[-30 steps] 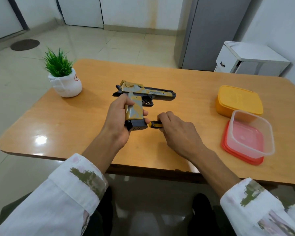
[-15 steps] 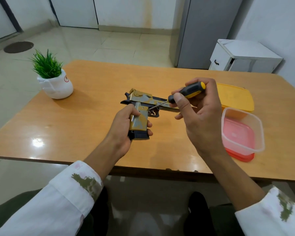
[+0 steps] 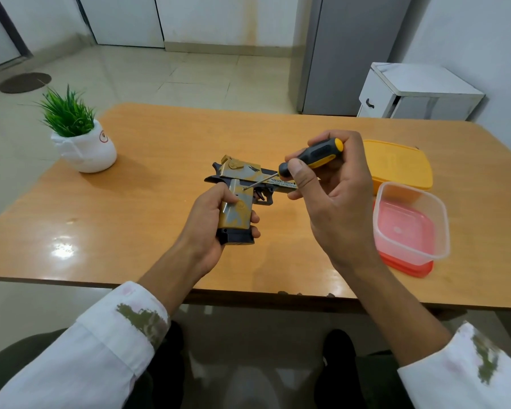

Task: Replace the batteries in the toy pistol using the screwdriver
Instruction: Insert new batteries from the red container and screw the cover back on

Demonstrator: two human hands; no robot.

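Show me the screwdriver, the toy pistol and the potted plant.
screwdriver [image 3: 317,154], head view, on its black and yellow handle.
toy pistol [image 3: 236,215], head view, on the camouflaged side of its handle.
potted plant [image 3: 89,152], head view, on the white pot.

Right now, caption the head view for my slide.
Left hand grips toy pistol while right hand holds screwdriver tip at its grip.
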